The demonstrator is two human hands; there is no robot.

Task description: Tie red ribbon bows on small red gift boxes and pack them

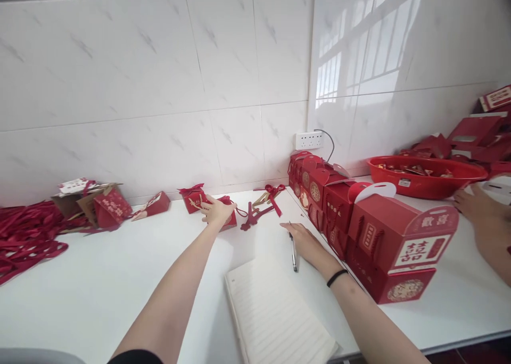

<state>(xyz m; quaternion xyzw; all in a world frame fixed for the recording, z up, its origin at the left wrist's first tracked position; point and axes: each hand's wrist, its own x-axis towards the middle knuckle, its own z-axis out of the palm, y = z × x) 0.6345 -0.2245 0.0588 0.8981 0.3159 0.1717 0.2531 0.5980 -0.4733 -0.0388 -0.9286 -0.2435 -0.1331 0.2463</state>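
Left hand (217, 213) outstretched (palm down), right hand (306, 242) nearer.

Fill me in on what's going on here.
The left hand is at two small red boxes near the wall. The right hand has a pen against it, just beyond a lined notebook; whether it grips the pen is unclear. Larger red boxes stand stacked to its right. Another person's hand is by a red basin.
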